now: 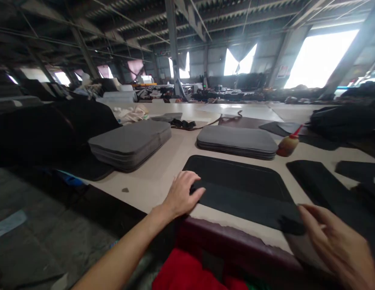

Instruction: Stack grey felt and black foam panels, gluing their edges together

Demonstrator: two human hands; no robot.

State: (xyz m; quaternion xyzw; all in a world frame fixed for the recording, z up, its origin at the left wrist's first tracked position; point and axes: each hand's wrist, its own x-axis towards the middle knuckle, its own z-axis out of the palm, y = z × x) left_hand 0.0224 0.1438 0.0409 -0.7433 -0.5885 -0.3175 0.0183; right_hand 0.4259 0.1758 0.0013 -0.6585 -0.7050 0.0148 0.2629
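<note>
I'm working with one dark rectangular panel (235, 185), which is lying flat on the beige worktable (157, 181) between the two hands, its rounded corners facing away from me. My left hand (185, 193) is resting at the panel's left edge, thumb and forefinger spreading apart; my right hand (335, 237) is blurring beside the near right corner, and I cannot tell whether it is pinching that corner. I'd judge that handling of this piece is under way: it is already lying spread out, with a faint line running near its far edge, but I cannot tell whether any finishing is left on it. Beyond it, the left stack of grey panels (131, 143) and the right stack of grey panels (237, 141) are sitting untouched by either hand. A squeeze bottle with a red nozzle (287, 146) is standing at a tilt just beside the right stack. A dark strip (317, 177) is lying close on the panel's right, likely crowding my right hand's movement, and a black bundle (344, 123) is bulking farther back.
</note>
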